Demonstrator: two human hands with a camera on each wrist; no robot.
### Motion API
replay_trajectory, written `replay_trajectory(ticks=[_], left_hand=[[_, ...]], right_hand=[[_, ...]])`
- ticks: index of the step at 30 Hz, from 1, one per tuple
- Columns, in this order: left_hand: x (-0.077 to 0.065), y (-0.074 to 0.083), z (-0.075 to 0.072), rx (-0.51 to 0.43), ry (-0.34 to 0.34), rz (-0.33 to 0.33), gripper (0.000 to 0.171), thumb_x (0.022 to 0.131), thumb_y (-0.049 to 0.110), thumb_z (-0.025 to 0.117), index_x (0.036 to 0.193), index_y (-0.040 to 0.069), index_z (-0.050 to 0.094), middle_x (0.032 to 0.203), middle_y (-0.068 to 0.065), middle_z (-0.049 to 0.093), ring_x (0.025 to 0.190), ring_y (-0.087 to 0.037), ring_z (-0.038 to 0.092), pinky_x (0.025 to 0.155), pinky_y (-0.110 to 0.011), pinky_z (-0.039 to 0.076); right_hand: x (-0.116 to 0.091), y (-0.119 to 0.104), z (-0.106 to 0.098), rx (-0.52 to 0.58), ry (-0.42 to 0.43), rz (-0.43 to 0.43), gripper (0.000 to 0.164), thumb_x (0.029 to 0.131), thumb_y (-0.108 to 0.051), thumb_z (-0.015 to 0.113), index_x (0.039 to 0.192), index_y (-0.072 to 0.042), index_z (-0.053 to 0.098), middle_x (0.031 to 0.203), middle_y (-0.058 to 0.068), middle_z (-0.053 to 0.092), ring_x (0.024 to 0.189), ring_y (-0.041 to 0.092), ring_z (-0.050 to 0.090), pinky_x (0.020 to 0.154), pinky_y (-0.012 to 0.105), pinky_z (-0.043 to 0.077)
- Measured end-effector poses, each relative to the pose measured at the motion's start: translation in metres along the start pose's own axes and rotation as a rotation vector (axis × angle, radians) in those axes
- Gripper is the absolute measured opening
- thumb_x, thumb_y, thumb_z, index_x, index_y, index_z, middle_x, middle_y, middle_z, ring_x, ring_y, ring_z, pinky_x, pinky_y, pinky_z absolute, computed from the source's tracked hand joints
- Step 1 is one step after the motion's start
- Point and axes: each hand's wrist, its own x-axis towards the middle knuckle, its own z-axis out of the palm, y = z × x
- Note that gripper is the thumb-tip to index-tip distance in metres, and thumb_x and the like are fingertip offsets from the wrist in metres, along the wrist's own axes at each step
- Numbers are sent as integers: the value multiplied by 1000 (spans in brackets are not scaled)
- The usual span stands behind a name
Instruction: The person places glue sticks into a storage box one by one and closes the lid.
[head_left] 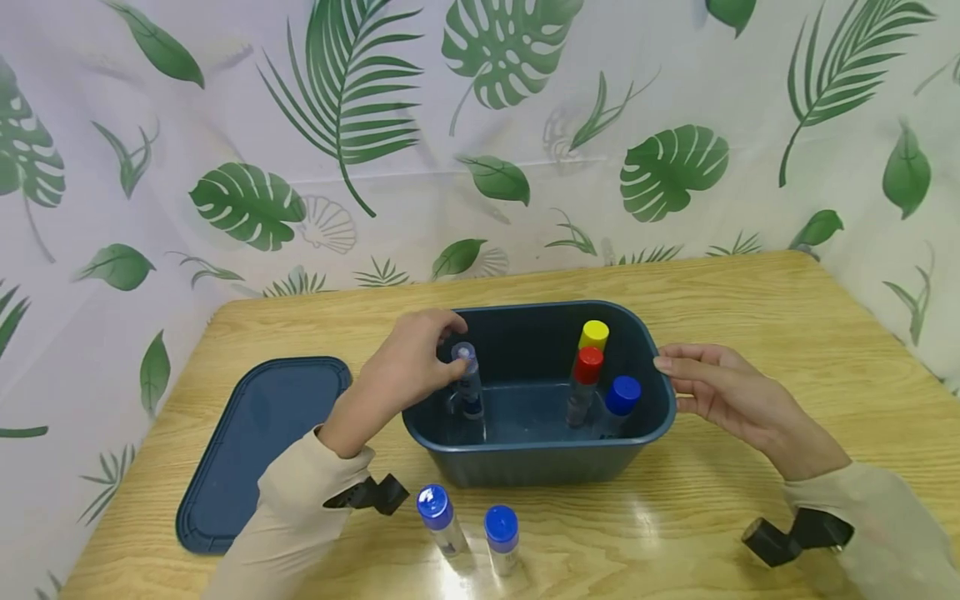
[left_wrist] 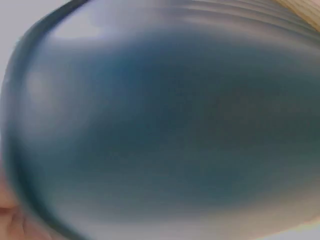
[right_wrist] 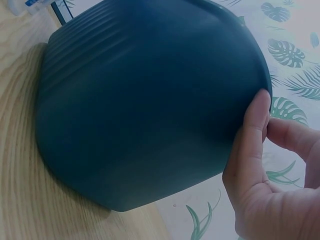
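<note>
A dark blue plastic bin (head_left: 517,463) stands on the table. Over its left end reaches my left hand (head_left: 405,358), thumb and fingers around the clear top of a small upright bottle (head_left: 471,392) inside. In the left wrist view the outer wall of the bin (left_wrist: 165,110) covers nearly everything, and only some fingers (left_wrist: 11,220) show at the rim. My right hand (head_left: 720,392) holds the bin's right rim, thumb at the edge and fingers against the outside. Inside at the right stand bottles with a yellow cap (head_left: 594,335), a red cap (head_left: 588,365) and a blue cap (head_left: 622,395).
Two clear bottles with blue caps, one on the left (head_left: 442,521) and one on the right (head_left: 502,537), stand in front of the bin. To the left lies a flat dark blue lid (head_left: 262,450). A leaf-print cloth (head_left: 555,225) hangs behind the wooden table (head_left: 750,308).
</note>
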Motion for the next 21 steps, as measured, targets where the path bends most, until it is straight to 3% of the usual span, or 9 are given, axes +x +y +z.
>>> replay_trajectory(ticks=[4,10,21], left_hand=[[-13,-1,-14,-17,32,-17,38,87,12,72,121,-1,62,122,-18,61,110,-33,61,92,-42,53],[-32,-2,-29,-36,78,20,36,87,12,71,120,-1,62,120,-16,64,109,-31,63,94,-43,52],[-63,-7,-35,-90,122,77,29,87,9,71,114,-1,65,113,-14,67,103,-29,65,91,-42,53]], right_hand=[[-1,0,-1,3,8,0,31,102,3,37,110,-3,66,102,6,69,90,16,68,80,31,58],[-1,0,0,-1,17,4,31,102,3,37,111,-2,66,103,7,69,90,16,69,80,30,58],[0,0,2,-10,27,5,31,102,2,37,111,-4,66,102,6,70,90,16,69,80,31,58]])
